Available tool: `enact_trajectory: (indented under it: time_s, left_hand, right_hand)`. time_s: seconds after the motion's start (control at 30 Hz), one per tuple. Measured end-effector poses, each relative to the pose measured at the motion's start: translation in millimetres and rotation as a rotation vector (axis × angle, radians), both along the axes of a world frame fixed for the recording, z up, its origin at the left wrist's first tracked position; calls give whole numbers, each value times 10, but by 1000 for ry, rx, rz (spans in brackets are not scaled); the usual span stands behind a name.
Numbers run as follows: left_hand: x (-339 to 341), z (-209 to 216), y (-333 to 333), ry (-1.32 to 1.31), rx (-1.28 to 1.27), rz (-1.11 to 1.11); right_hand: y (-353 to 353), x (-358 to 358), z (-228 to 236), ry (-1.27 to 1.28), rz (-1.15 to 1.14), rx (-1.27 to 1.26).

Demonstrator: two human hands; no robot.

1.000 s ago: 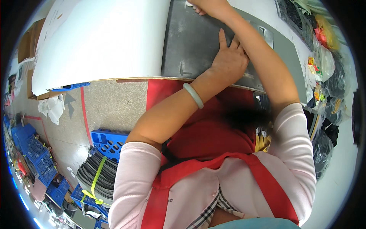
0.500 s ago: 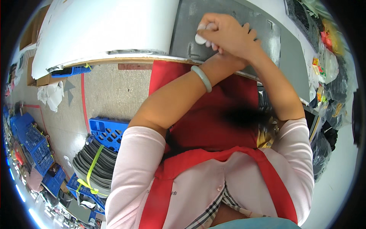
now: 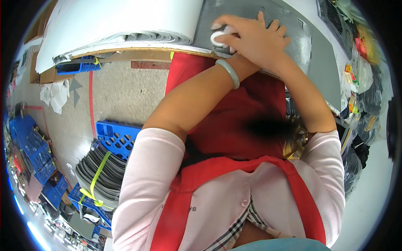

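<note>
My right hand (image 3: pixel 260 45) crosses over my left at the wrist. Between its thumb and fingers is a small white round thing (image 3: pixel 216 38), held low over the dark grey sheet (image 3: pixel 209 19); its index finger is raised off it, and the exact kind is unclear. My left hand (image 3: pixel 274 26) lies mostly hidden beneath, its fingertips spread on the same sheet beyond the right hand. A pale bangle (image 3: pixel 229 72) circles my left wrist.
A thick pile of white sheets (image 3: pixel 125 21) with curling layered edges borders the grey sheet on the left. Blue crates (image 3: pixel 115 138) and a strapped stack of dark sheets (image 3: pixel 102 173) stand on the floor at left. Bagged goods (image 3: pixel 364 75) line the right side.
My right hand's index finger has lifted from the white round thing. My left fingers show more, spread wider. The white pile's layered edge now shows more fully.
</note>
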State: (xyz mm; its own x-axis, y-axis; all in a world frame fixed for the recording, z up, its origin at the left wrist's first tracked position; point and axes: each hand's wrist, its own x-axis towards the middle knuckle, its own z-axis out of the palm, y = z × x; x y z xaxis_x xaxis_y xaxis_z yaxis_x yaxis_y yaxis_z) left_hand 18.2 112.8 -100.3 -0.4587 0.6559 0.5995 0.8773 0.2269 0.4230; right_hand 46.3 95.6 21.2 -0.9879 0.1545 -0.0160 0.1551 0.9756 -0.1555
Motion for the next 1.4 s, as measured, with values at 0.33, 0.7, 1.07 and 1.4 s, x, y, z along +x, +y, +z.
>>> enact_trajectory:
  time_s: [0.33,0.7,1.07,1.4]
  left_hand:
    - [-34,209,-25,156,-288,-38]
    - [-34,314,-34,6,-471,-97]
    - [-34,241,-83,145,-204,-10]
    - [-10,558,-244,-18,73,-171]
  right_hand:
    - [116,-51,-222,-39,296,-390]
    - [1462,371,-83,349,-261,-557]
    - [2525,841,-466,525,-578,-988]
    - [2568,854,-588,731,-512,-1499]
